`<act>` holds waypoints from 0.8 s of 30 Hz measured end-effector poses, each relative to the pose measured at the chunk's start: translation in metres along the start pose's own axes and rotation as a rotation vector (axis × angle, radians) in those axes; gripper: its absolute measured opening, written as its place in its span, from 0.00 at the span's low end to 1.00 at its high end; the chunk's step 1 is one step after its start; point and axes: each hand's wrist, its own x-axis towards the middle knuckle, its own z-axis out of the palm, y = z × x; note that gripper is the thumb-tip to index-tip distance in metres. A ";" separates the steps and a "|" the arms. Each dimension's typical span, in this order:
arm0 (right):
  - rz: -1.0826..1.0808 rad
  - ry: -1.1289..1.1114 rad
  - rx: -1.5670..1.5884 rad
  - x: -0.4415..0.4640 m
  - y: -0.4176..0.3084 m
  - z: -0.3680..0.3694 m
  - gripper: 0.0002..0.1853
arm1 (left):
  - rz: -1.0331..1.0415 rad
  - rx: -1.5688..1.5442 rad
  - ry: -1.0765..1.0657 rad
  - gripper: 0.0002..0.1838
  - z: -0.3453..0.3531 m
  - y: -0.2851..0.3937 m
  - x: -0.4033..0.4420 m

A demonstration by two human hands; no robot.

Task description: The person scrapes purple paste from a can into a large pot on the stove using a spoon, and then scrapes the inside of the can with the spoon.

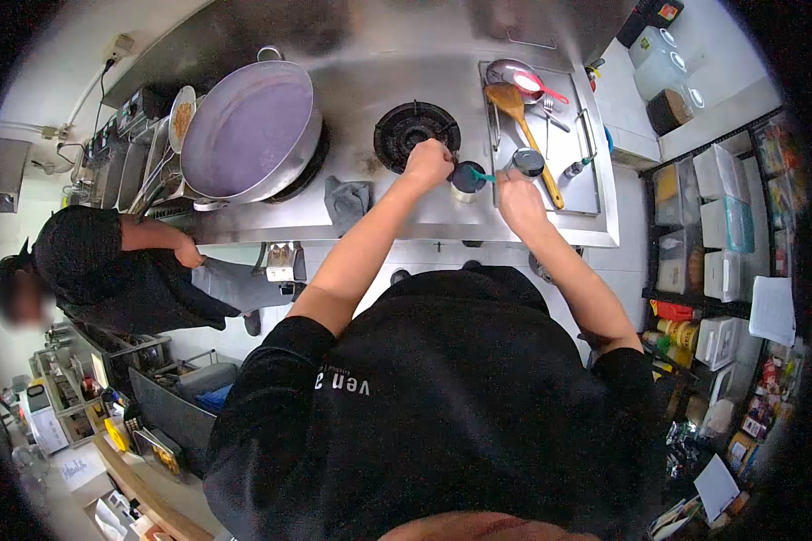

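Observation:
My left hand (429,164) is closed near the front burner, its fingertips at the left side of a small jar (465,194) with a dark top. What those fingers hold, if anything, I cannot make out. Between thumb and fingers of my right hand (521,203) is a thin teal utensil (484,178), perhaps a small spoon, whose tip lies over the dark top of that jar. Just beyond the right hand stands a second clear jar with a dark lid (528,162).
A large pan of purple liquid (266,135) sits left of the black burner (415,135). A grey cloth (347,205) lies on the counter. The metal tray (586,194) on the right holds a wooden spatula (525,122) and a red-handled ladle (537,86). Another person (135,261) stands at left.

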 end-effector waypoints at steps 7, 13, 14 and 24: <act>-0.257 0.138 0.060 -0.017 -0.003 -0.016 0.12 | 0.030 -0.039 0.012 0.13 -0.002 -0.005 0.003; -0.221 0.209 0.074 -0.009 0.007 0.001 0.13 | 0.041 0.016 0.005 0.12 -0.006 -0.001 0.003; -0.290 0.222 0.111 -0.012 0.008 0.005 0.12 | 0.039 0.021 -0.005 0.11 -0.007 0.001 0.002; -0.368 0.231 -0.003 -0.004 0.001 0.001 0.10 | 0.098 0.090 0.016 0.12 -0.002 0.005 0.000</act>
